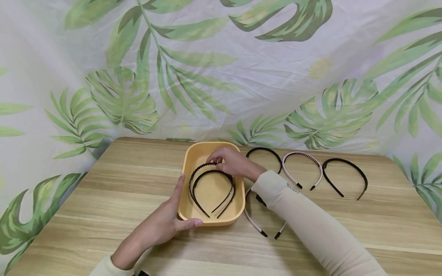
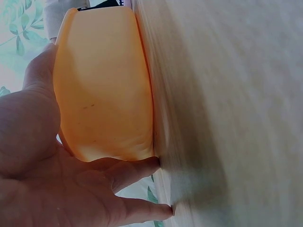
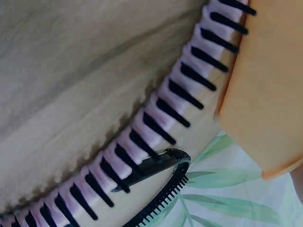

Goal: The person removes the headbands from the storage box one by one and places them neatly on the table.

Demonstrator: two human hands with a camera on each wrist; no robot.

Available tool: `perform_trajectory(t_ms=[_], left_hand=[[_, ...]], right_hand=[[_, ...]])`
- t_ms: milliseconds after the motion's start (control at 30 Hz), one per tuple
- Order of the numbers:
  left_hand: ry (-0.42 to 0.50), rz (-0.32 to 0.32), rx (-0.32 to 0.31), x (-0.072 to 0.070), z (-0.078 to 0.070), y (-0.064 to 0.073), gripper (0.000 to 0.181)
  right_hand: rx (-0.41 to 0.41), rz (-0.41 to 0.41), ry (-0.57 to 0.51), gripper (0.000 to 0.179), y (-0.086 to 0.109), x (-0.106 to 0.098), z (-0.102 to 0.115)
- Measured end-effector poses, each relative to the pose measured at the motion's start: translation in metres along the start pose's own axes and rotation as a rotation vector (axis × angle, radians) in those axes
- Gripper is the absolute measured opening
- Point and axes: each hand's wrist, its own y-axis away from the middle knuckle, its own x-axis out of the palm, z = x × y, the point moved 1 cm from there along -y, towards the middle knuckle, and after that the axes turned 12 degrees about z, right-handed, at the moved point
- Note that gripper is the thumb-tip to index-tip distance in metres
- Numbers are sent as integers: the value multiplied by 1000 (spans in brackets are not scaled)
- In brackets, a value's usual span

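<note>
A yellow plastic bin (image 1: 203, 222) stands on the table with two black toothed headbands inside, an inner headband (image 1: 196, 184) and a larger outer headband (image 1: 190, 188). My right hand (image 1: 233, 161) reaches over the bin's far right part, its curled fingers pinching the top of the outer headband; the fingertips are partly hidden. My left hand (image 1: 165, 218) lies against the bin's near left corner, fingers along the left side and thumb across the front. In the left wrist view, the left hand's fingers (image 2: 137, 172) look straight, their tips at the tabletop beside the bin (image 2: 104, 85).
Right of the bin lie a black headband (image 1: 264, 149), a pink headband (image 1: 286, 168) with black teeth and another black headband (image 1: 362, 172). A second pink headband (image 1: 253, 222) lies partly under my right forearm. A leaf-patterned cloth (image 1: 207, 76) hangs behind the wooden table (image 1: 114, 184).
</note>
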Motion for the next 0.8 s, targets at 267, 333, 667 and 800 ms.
perform_trajectory(t_ms=[267, 333, 667, 800], left_hand=[[8, -2, -6, 0, 0, 0, 133], [13, -4, -11, 0, 0, -1, 133], [8, 0, -22, 0, 0, 0, 133], [6, -1, -12, 0, 1, 0, 134]], right_hand=[[-23, -24, -36, 32, 0, -1, -1], [-26, -28, -51, 32, 1, -2, -1], [4, -30, -83, 31, 4, -5, 4], [-4, -27, -81, 31, 5, -5, 5]])
